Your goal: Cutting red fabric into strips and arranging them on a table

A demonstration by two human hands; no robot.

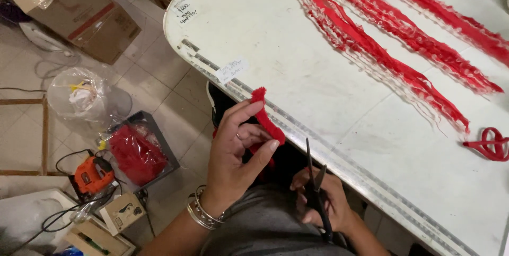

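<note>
Left hand (233,150) pinching a short fuzzy red strip (266,116), held up just off the near edge of the white table (297,70). Right hand (323,203) below that edge, curled shut around black scissors (315,192), blades closed and pointing up. Handles hidden inside the fingers. Long red fringed strips (392,38) on the table, cut off at the top. Red loop (493,144) at the table's far right, partly cut off.

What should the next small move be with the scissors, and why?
Probably bring the scissors up to the short red fringe piece. The left hand pinches it raised and ready, while the right hand holds the scissors low, apart from it.
</note>
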